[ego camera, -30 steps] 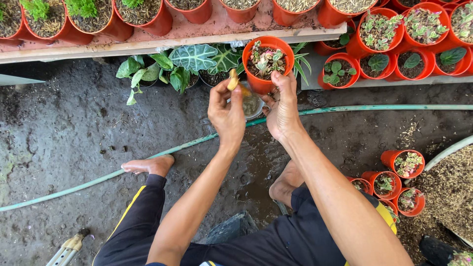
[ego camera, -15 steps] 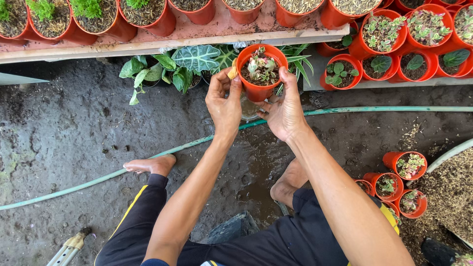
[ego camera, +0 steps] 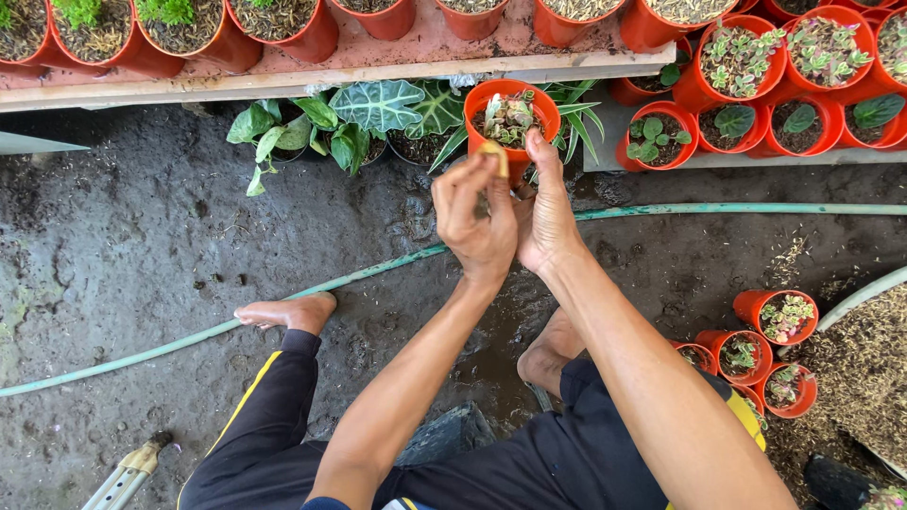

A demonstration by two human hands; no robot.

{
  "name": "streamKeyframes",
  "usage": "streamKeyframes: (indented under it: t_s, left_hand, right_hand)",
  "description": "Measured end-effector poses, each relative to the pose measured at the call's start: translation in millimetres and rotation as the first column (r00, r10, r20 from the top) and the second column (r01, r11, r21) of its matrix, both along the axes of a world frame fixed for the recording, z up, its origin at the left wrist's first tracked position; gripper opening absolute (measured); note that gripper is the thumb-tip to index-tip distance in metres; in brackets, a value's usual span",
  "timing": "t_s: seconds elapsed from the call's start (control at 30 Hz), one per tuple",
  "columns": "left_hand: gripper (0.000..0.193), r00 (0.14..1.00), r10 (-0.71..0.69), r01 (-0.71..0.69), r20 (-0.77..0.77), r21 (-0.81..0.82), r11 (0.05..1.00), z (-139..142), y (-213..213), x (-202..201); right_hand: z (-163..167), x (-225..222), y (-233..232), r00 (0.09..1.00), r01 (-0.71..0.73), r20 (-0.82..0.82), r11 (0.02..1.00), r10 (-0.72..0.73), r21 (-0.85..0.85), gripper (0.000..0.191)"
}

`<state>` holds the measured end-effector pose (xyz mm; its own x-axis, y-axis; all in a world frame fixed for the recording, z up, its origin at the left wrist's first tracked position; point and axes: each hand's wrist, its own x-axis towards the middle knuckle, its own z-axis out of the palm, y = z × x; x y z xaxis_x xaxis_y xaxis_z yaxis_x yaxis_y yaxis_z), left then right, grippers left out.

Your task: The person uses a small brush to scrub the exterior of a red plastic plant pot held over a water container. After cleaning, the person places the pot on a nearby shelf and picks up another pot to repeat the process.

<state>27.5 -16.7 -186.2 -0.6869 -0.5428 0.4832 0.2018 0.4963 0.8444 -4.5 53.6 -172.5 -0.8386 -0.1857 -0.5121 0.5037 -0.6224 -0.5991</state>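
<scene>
Change: both hands have drawn closer together since half a second ago; the pot (ego camera: 510,118) sits a little higher in view, and the left hand (ego camera: 475,222) has left its wall.
Left hand: fingers (ego camera: 465,189) curled nearly shut, pinching a small yellowish scrap (ego camera: 492,158) at the tips, just beside the pot's near rim.
Right hand (ego camera: 548,222): fingers (ego camera: 539,156) wrapped on the pot's right wall, thumb side hidden behind the left hand; it alone carries the pot.
Pot: orange, upright, above the muddy ground (ego camera: 142,255), beyond both sets of fingers, touching the right ones only.
Plant (ego camera: 508,118): small variegated leaves, inside the pot, just past the left fingertips.
Technique: keep the pot level with the right grip low on the wall; pinch only loose matter, clear of the stems.
Surroundings: hose (ego camera: 718,210) beyond the wrists; shelf (ego camera: 312,76) of pots beyond it.
</scene>
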Motion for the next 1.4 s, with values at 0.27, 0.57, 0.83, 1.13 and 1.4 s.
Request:
streamKeyframes:
  t_s: [0.27, 0.57, 0.83, 1.13, 1.4]
  left_hand:
    - [0.024, 0.951, -0.307, 0.248, -0.029, -0.519, 0.818, 5, -36, 5]
    - [0.022, 0.804, -0.320, 0.527, 0.502, -0.350, 0.775, -34, -74, -6]
    - [0.027, 0.261, -0.037, 0.856, 0.965, -0.214, 0.471, -84, -41, -66]
    - [0.021, 0.445, -0.123, 0.800, 0.887, -0.332, 0.500, -79, -53, -58]
    - [0.022, 0.866, -0.268, 0.263, 0.422, 0.071, 0.962, -12, -58, -10]
  right_hand:
    - [-6, -5, 4, 0.990, 0.094, -0.101, 0.996, -0.094, -0.003, 0.071]
    - [-7, -9, 7, 0.986, 0.098, -0.147, 0.986, -0.077, 0.138, 0.089]
    - [-9, -7, 7, 0.999, 0.007, -0.036, 0.988, -0.001, 0.155, 0.099]
    - [-13, -12, 14, 0.997, 0.042, 0.054, 0.995, -0.048, 0.094, 0.118]
    - [-12, -11, 9, 0.993, 0.074, 0.089, 0.992, -0.083, 0.105, 0.115]
